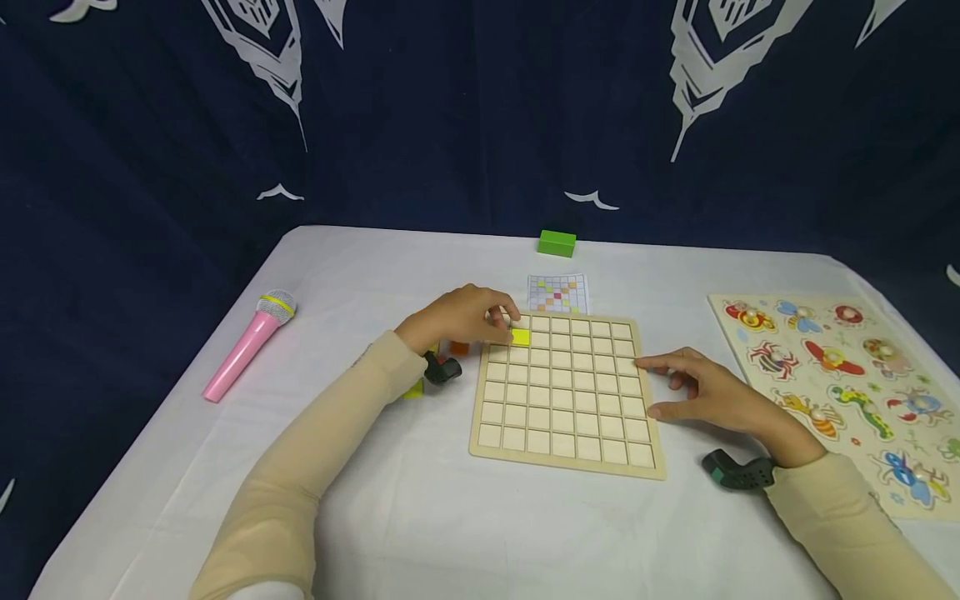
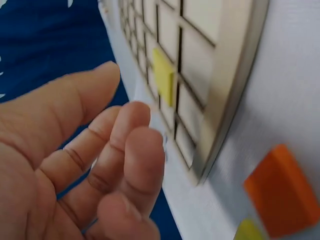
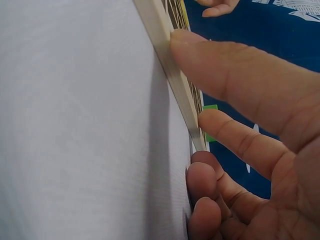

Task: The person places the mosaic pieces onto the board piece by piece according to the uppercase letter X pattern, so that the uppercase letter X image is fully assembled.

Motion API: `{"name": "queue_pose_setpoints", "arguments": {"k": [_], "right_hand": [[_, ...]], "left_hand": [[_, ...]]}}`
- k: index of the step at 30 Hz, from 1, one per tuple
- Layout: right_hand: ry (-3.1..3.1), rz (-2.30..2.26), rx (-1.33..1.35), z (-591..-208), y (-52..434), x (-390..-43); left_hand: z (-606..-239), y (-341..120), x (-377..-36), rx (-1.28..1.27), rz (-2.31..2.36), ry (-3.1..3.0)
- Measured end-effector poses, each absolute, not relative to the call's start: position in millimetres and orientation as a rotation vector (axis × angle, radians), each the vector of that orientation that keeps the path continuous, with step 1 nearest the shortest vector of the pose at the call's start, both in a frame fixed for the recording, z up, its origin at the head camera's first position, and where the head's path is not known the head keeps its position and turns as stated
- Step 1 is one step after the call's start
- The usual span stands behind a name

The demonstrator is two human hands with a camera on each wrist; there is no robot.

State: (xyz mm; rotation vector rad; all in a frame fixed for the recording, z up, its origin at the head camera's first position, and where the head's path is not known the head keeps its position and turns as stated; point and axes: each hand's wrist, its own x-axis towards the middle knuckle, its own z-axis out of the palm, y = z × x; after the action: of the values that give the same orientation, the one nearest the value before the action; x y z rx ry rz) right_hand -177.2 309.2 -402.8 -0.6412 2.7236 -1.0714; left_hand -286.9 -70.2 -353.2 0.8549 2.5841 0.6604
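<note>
A wooden grid board (image 1: 562,387) with rows of pale square cells lies on the table. One yellow tile (image 1: 521,337) sits among its upper-left cells, its side face showing in the left wrist view. My left hand (image 1: 463,318) hovers over that corner, fingers loosely bent and parted from the thumb, with nothing between them; the yellow tile (image 2: 164,76) stands just past the fingertips. At the board's right edge, my right hand (image 1: 701,393) rests thumb and index finger against the rim, the other fingers bent underneath.
Orange (image 1: 458,348) and yellow tiles (image 1: 414,390) lie left of the board, partly behind the left wrist. A printed colour-grid card (image 1: 557,293) and a green block (image 1: 557,243) are beyond it. A pink toy microphone (image 1: 249,346) lies left, an insect puzzle board (image 1: 840,392) right.
</note>
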Motion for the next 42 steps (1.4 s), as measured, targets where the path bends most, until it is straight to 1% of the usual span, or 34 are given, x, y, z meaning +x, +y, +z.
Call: {"name": "queue_pose_setpoints", "arguments": {"k": [6, 12, 16, 22, 28, 34, 42], "right_hand": [[2.727, -1.075, -0.662, -402.5, 310.2, -178.4], [2.734, -1.070, -0.664, -402.4, 310.4, -178.8], [2.738, -1.063, -0.657, -402.0, 310.1, -178.3], [2.751, -1.064, -0.655, -403.1, 310.3, -177.2], [2.748, -1.094, -0.661, -405.2, 311.8, -175.4], [2.742, -1.099, -0.681, -406.4, 311.6, -176.2], [2.713, -1.121, -0.664, -406.5, 312.7, -175.7]], "left_hand": [[-345.5, -87.0, -286.0, 0.924, 0.793, 2.525], [-344.9, -108.7, -286.5, 0.931, 0.959, 2.526], [-347.7, -126.1, -291.2, 0.871, 1.078, 2.535], [-351.7, -152.1, -300.5, 0.704, 1.189, 2.564], [-362.3, -171.2, -313.0, 0.580, 1.225, 2.544], [-371.4, -183.6, -318.3, 0.460, 1.200, 2.523], [-383.1, -193.4, -320.3, 0.492, 1.086, 2.526]]}}
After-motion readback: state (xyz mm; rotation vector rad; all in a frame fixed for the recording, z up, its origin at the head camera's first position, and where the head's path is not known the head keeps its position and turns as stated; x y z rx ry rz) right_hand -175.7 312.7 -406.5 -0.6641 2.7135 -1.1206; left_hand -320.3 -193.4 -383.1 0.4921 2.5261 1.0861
